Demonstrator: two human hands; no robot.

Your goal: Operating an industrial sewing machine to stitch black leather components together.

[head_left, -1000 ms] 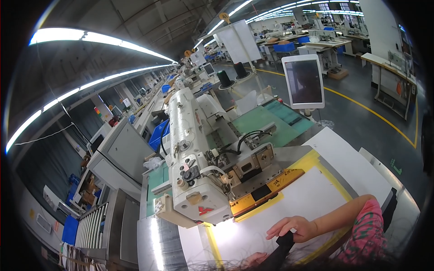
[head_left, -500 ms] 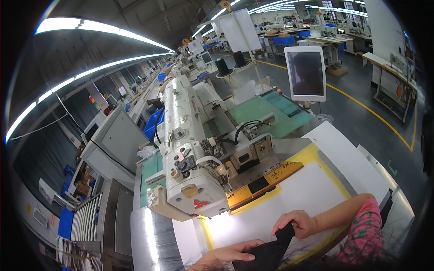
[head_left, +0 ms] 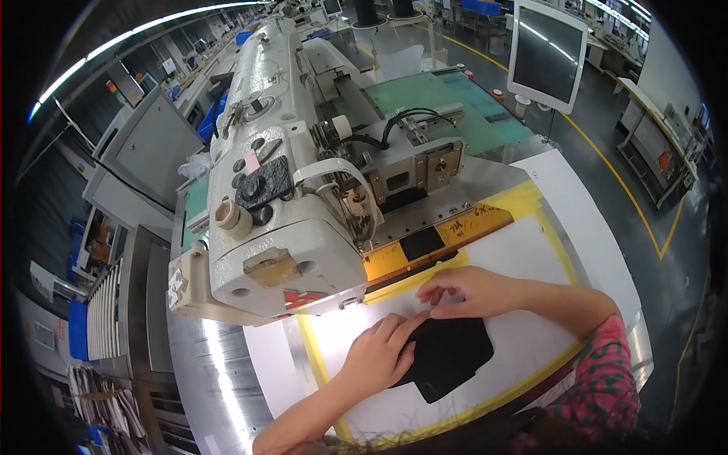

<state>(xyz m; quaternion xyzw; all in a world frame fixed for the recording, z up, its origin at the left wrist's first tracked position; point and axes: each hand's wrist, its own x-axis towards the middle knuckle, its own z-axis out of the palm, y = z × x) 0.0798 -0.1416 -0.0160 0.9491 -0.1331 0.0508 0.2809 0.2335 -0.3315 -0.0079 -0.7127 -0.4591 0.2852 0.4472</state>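
A flat black fabric piece [head_left: 453,353] with a stepped near edge lies on the white sheet in front of the sewing machine head. My left hand [head_left: 379,355] is at its left edge, thumb on top and fingers reaching along the far-left edge, closed on the fabric. At the far corner, my right hand [head_left: 479,293] has curled fingers, with thumb and fingertips drawn together at the fabric's edge. The fingertips of both hands nearly meet there. What lies under the right fingertips is hidden.
Just beyond my hands stands the white sewing machine [head_left: 296,250], with a yellow clamp bar [head_left: 447,236] at its right. Yellow tape [head_left: 557,227] frames the white sheet [head_left: 523,265]. A screen on a stand [head_left: 547,57] rises at the far right. Thread cones [head_left: 365,11] stand behind.
Both hands have moved away from me, toward the machine, with the black fabric, which was partly lifted and now lies flat on the sheet. The view has tilted down and come closer.
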